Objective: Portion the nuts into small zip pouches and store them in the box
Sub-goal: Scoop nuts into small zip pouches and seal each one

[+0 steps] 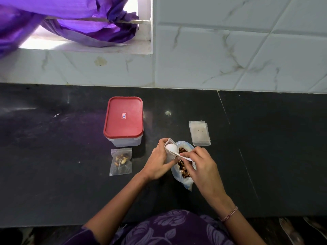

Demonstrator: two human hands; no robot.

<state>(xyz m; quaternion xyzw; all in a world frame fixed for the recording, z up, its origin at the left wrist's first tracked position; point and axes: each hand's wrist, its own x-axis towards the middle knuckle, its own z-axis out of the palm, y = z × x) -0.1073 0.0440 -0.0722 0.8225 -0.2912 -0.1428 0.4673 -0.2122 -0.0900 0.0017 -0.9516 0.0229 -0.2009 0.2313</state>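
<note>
A dark, polished stone counter [53,156] ran the full width of the scene, with a thin seam crossing it to the right of the middle. Behind it rose a wall of white, marble-veined tiles [230,59]. At far left a window recess [88,49] was cut into that wall, bright with daylight and hung with bunched purple cloth [79,23].

Near the middle of the counter stood the box [123,141], clear-walled, with its red lid [123,117] on. Just in front of it lay a filled zip pouch [120,161], flat, with nuts showing through. To the right, well apart from the box, a small stack of empty pouches [200,133] lay flat on the stone.

Between those, nearer the person, sat an open plastic bag of nuts [179,177], its mouth turned up. The left hand [157,163] was curled around a small pouch [169,157], holding it upright just left of the bag. The right hand [201,165] pinched the handle of a white spoon [171,148] between thumb and fingers, over the bag. The spoon's bowl sat at the pouch's mouth, its rounded back towards the camera, so whether it carried nuts could not be told.

A beaded bracelet [229,213] circled the right wrist, and purple, leaf-patterned clothing [173,228] filled the near edge.
</note>
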